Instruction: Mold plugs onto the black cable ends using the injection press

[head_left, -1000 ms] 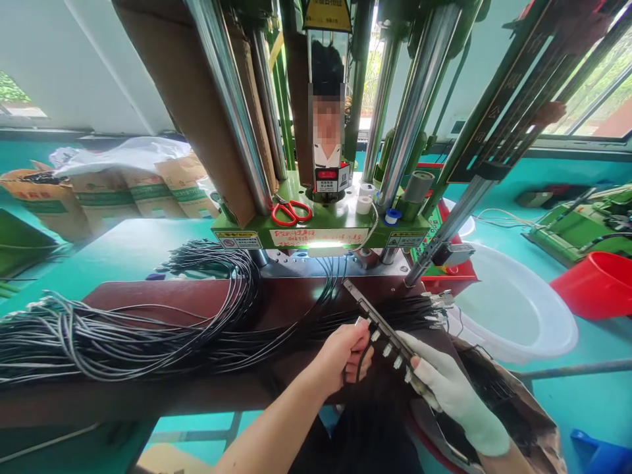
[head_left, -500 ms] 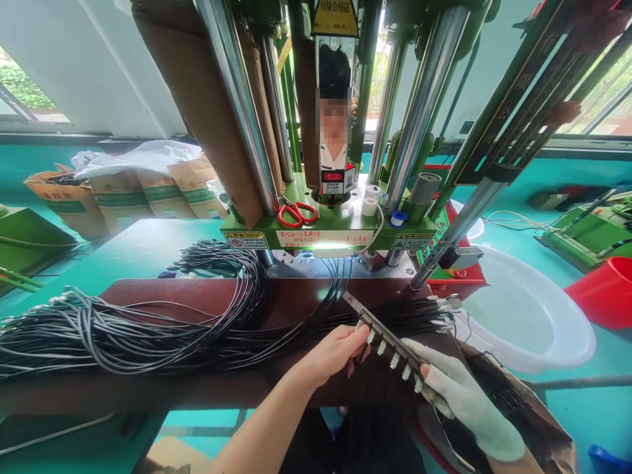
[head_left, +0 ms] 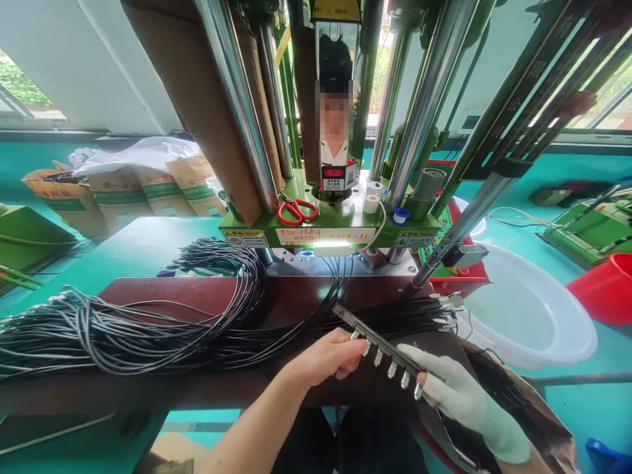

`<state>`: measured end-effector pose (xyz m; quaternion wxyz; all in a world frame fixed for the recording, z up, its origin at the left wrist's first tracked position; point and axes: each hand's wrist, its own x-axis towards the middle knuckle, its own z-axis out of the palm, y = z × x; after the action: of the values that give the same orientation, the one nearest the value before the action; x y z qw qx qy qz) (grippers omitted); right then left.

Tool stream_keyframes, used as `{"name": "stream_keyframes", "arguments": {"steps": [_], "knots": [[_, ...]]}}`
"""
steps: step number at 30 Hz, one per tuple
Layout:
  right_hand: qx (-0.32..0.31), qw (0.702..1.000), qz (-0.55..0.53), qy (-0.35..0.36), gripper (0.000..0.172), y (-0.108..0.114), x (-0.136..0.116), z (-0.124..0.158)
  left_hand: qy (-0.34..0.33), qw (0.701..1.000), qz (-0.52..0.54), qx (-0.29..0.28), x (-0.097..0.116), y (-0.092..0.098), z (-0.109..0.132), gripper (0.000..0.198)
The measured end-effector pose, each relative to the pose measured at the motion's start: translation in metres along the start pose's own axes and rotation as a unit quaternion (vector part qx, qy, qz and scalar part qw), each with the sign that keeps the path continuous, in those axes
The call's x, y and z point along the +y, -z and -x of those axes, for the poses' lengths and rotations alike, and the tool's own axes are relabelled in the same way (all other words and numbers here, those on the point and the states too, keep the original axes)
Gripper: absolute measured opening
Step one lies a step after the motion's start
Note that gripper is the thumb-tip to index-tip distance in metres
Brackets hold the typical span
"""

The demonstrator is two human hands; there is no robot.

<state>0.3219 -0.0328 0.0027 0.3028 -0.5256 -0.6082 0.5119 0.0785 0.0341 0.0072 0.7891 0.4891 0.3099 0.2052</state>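
A narrow dark metal bar (head_left: 378, 338) slants over the front of the brown table. Several small silver metal connectors (head_left: 392, 370) stick out in a row along its lower edge. My right hand (head_left: 459, 392), in a white glove with bare fingertips, grips the bar near its lower right end. At the upper left part of the bar, my bare left hand (head_left: 330, 355) is closed, thumb and finger pinching one of the connectors. Just behind the bar lie black cables (head_left: 395, 315) with silver ends.
A green press (head_left: 340, 224) with steel columns stands ahead, red-handled scissors (head_left: 297, 210) on its ledge. More black cables (head_left: 148, 336) cover the left of the brown table (head_left: 168, 288). To the right are a white tub (head_left: 533, 309) and a red bucket (head_left: 605, 289).
The bar has shifted slightly left and down. My left hand has moved left and down with it, its fingers now curled more tightly; my right hand keeps its grip.
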Motion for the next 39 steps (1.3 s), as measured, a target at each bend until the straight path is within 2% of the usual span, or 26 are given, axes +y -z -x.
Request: {"name": "stream_keyframes", "arguments": {"steps": [5, 8, 10, 13, 15, 17, 19, 21, 24, 26, 28, 29, 30, 32, 34, 36, 37, 39], "knots": [[-0.055, 0.998, 0.038, 0.021, 0.049, 0.003, 0.003, -0.004, 0.016, 1.0, -0.019, 0.015, -0.003, 0.0, -0.004, 0.046], [-0.093, 0.994, 0.04, 0.031, 0.047, 0.009, -0.003, -0.007, 0.035, 0.987, -0.145, 0.066, -0.002, -0.007, 0.0, 0.045], [-0.117, 0.992, 0.045, 0.032, 0.043, 0.015, -0.011, -0.009, 0.019, 0.951, -0.289, 0.107, -0.001, -0.014, 0.011, 0.043], [-0.169, 0.981, 0.096, 0.013, 0.032, 0.02, -0.026, -0.012, 0.008, 0.862, -0.486, 0.141, 0.001, -0.023, 0.036, 0.039], [-0.195, 0.971, 0.139, 0.011, 0.029, 0.022, -0.033, -0.017, 0.032, 0.813, -0.562, 0.148, 0.004, -0.024, 0.052, 0.039], [-0.229, 0.96, 0.159, 0.02, 0.028, 0.023, -0.038, -0.025, 0.046, 0.788, -0.595, 0.151, 0.007, -0.023, 0.063, 0.038], [-0.274, 0.949, 0.156, 0.027, 0.027, 0.023, -0.042, -0.032, 0.036, 0.781, -0.603, 0.161, 0.012, -0.02, 0.066, 0.036], [-0.288, 0.939, 0.184, 0.047, 0.022, 0.022, -0.044, -0.038, 0.009, 0.776, -0.605, 0.176, 0.018, -0.019, 0.06, 0.033], [-0.212, 0.909, 0.338, 0.121, 0.015, 0.012, -0.042, -0.042, -0.074, 0.764, -0.618, 0.172, 0.023, -0.02, 0.034, 0.021], [-0.129, 0.857, 0.467, 0.176, 0.014, 0.003, -0.036, -0.041, -0.124, 0.744, -0.636, 0.163, 0.023, -0.021, 0.009, 0.018], [-0.069, 0.812, 0.543, 0.202, 0.016, -0.003, -0.029, -0.038, -0.135, 0.718, -0.662, 0.166, 0.02, -0.022, -0.015, 0.027], [-0.054, 0.806, 0.551, 0.207, 0.017, -0.002, -0.025, -0.036, -0.126, 0.706, -0.676, 0.168, 0.018, -0.022, -0.025, 0.031], [-0.047, 0.813, 0.541, 0.21, 0.018, 0.002, -0.022, -0.033, -0.113, 0.695, -0.69, 0.171, 0.016, -0.022, -0.033, 0.032], [-0.017, 0.845, 0.493, 0.207, 0.021, 0.021, -0.017, -0.03, -0.086, 0.676, -0.711, 0.173, 0.014, -0.021, -0.044, 0.031], [0.062, 0.866, 0.468, 0.164, 0.027, 0.051, -0.013, -0.031, -0.072, 0.661, -0.726, 0.176, 0.014, -0.019, -0.05, 0.029], [0.152, 0.857, 0.484, 0.09, 0.034, 0.083, -0.007, -0.038, -0.064, 0.65, -0.734, 0.185, 0.014, -0.018, -0.053, 0.028], [0.17, 0.851, 0.493, 0.067, 0.035, 0.097, -0.004, -0.044, -0.06, 0.647, -0.736, 0.189, 0.015, -0.017, -0.055, 0.027], [0.165, 0.845, 0.506, 0.042, 0.032, 0.118, 0.001, -0.055, -0.053, 0.645, -0.737, 0.195, 0.015, -0.016, -0.057, 0.025]]}}
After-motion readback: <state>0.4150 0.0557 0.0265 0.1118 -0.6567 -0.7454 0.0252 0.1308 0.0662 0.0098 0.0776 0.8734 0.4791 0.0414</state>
